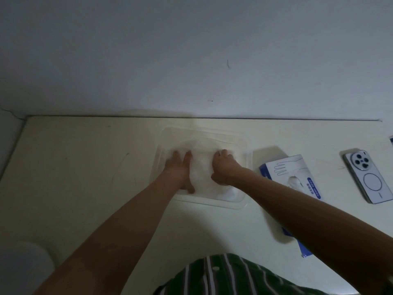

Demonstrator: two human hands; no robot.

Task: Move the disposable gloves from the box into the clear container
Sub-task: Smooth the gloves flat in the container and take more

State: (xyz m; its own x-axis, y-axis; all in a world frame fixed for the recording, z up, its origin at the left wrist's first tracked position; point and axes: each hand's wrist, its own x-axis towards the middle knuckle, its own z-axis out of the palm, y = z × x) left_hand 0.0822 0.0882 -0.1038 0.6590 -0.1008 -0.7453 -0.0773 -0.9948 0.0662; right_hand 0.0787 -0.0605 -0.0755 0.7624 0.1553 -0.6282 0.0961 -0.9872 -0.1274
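A clear square container lies on the cream table against the wall. Inside it sits a pile of thin, whitish disposable gloves. My left hand rests flat on the pile's left side, fingers spread and pointing away from me. My right hand presses on the right side with its fingers curled down into the gloves; whether it grips any is unclear. The white and blue glove box lies to the right of the container, partly under my right forearm, with a glove poking from its opening.
A phone lies face down on the table at the far right. A blue-edged item shows at the right frame edge. The wall rises directly behind the container. The table's left edge runs diagonally at far left.
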